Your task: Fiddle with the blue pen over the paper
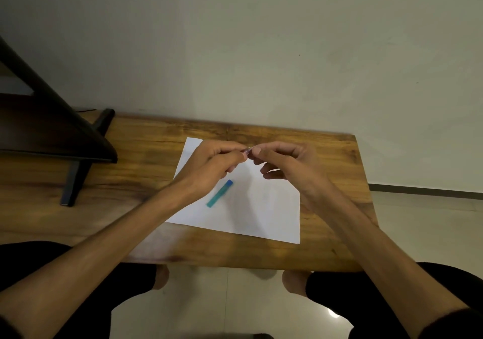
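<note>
Room: pale plain wall behind, glossy light floor tiles below, the person seated with knees under the near edge of the table.
Table point(146, 182): warm brown wood with visible grain, set against the wall.
Paper sheet point(251, 208): white, lying flat on the table directly beneath both hands.
Left hand point(211, 166): raised over the sheet, fingers curled, thumb and forefinger pinching a small pinkish piece point(247, 151).
Right hand point(285, 161): facing the left hand, fingertips meeting it at the same small piece, thumb and forefinger closed on its other end; the remaining fingers hang loosely curled.
Small piece: held between the two hands above the far half of the sheet; too tiny and blurred to name.
Teal stick point(220, 194): slim, with a blue cap end, lying slanted on the sheet just below the left hand's wrist side, untouched.
Dark stand point(78, 161): black frame resting on the table well to the left of the left hand.
</note>
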